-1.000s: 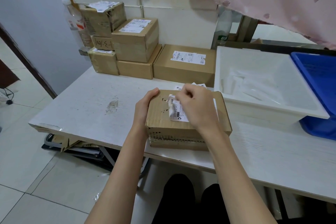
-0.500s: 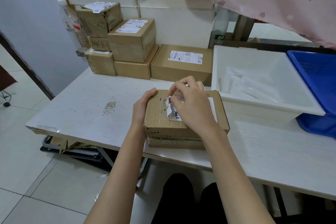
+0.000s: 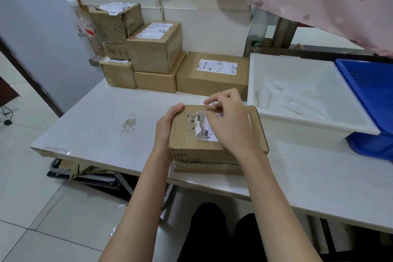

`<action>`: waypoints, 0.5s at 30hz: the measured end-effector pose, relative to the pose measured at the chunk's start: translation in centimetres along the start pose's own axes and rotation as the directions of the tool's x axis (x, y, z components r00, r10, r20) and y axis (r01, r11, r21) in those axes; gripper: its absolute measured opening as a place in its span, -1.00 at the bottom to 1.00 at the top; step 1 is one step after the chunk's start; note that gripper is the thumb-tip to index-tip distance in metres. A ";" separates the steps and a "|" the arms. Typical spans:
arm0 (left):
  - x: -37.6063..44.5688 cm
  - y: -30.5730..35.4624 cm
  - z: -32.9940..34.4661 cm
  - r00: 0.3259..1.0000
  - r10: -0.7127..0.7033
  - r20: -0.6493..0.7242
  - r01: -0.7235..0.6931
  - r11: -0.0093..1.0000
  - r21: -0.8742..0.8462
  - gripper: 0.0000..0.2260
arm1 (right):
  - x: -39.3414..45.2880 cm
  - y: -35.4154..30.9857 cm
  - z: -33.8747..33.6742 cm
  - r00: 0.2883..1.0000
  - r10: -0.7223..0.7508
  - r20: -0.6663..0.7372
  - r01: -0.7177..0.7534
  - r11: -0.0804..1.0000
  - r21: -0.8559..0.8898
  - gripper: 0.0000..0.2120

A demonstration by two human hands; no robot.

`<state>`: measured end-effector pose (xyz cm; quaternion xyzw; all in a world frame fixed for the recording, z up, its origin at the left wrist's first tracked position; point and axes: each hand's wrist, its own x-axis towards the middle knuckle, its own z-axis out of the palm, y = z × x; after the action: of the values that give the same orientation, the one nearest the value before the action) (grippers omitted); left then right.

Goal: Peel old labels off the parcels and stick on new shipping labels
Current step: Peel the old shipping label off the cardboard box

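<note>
A brown cardboard parcel (image 3: pixel 191 144) lies near the front edge of the white table (image 3: pixel 102 125). A white shipping label (image 3: pixel 205 128) sits on its top, its left edge curled up and torn. My left hand (image 3: pixel 167 126) grips the parcel's left side, thumb on the top. My right hand (image 3: pixel 230 122) lies over the label and pinches its far edge between thumb and fingers; most of the label is hidden beneath it.
Several labelled cardboard boxes (image 3: pixel 155 49) are stacked at the back left against the wall, with a flat labelled box (image 3: pixel 212 74) beside them. A white tub (image 3: pixel 304 125) and a blue crate (image 3: pixel 374 100) stand on the right. A plastic bottle (image 3: pixel 83 25) stands at the far left.
My right hand has shifted toward the parcel's far edge and taken the label's far edge in a pinch. More of the label's near printed part shows now. My left hand has stayed put.
</note>
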<state>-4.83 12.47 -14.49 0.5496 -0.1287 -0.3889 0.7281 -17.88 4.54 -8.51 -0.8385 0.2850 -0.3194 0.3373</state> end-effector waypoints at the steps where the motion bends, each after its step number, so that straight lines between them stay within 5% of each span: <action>1: 0.0 0.0 0.0 1.000 -0.003 0.000 0.003 1.000 -0.003 -0.68 | 0.0 0.1 0.2 1.000 -0.010 0.007 0.010 0.999 -0.042 -0.89; 5: 0.0 0.1 0.0 1.000 -0.012 -0.006 0.012 1.000 0.006 -0.52 | 0.1 0.1 0.4 0.997 -0.068 0.028 0.070 0.994 -0.089 -0.96; 15: 0.1 0.1 0.0 0.999 -0.026 -0.024 0.025 0.999 -0.031 -0.58 | -0.2 -0.5 0.2 0.997 -0.052 0.049 0.053 0.998 -0.037 -0.88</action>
<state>-4.70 12.45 -14.39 0.5446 -0.1069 -0.3934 0.7330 -17.72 5.02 -8.32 -0.8594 0.2608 -0.3024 0.3192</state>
